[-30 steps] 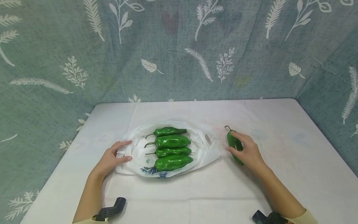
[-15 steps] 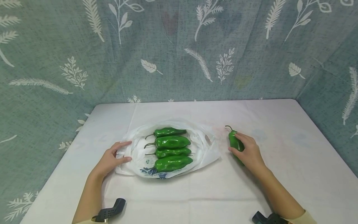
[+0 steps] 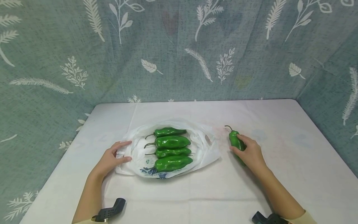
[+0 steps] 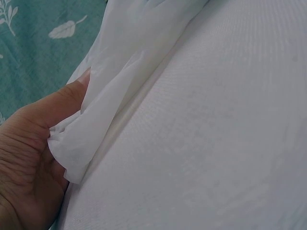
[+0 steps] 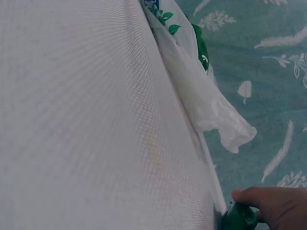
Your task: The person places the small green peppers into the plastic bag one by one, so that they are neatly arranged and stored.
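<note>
A white plastic bag (image 3: pixel 205 155) lies on the table with its mouth spread. Inside it, several green chili peppers (image 3: pixel 173 141) lie side by side, stems to the left. My left hand (image 3: pixel 110 158) is at the bag's left end, thumb and index finger spread apart with their tips on its rim. In the left wrist view, its extended thumb (image 4: pixel 62 103) touches the plastic. Right of the bag, my right hand (image 3: pixel 251 152) grips another green chili pepper (image 3: pixel 235 140) between thumb and fingers, its curved stem pointing away. My palm hides its lower end.
A white cloth covers the table (image 3: pixel 167 202). Behind and beside it hangs a blue-green curtain (image 3: pixel 179 62) with white leaf prints. Dark wrist mounts (image 3: pixel 112 210) sit on both forearms.
My right hand and the chili pepper have shifted slightly right, and the fingers now sit a little lower along the pepper. The left hand and bag have stayed put.
</note>
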Action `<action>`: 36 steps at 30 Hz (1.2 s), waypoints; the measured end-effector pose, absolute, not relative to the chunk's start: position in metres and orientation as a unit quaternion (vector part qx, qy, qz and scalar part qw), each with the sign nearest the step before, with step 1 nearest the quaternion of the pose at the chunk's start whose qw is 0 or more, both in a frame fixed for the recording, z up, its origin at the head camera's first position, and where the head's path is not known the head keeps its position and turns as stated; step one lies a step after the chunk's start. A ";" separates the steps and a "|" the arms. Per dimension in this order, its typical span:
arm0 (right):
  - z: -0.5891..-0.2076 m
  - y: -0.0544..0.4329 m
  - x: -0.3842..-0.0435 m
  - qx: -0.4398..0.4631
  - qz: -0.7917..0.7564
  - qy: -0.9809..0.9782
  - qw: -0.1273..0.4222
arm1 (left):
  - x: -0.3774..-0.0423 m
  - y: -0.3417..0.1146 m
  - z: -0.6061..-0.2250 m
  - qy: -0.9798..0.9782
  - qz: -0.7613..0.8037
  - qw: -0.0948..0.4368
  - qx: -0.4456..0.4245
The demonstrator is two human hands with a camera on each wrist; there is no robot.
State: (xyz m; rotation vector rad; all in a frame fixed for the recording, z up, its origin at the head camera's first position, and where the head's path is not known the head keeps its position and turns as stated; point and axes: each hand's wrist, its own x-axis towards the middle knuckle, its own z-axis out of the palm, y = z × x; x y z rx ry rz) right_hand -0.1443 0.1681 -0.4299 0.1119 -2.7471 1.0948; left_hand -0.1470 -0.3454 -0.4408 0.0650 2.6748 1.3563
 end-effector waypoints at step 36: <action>-0.427 0.169 -0.146 0.006 0.380 -0.920 0.096 | -0.147 -0.345 -0.441 0.890 0.450 0.071 0.017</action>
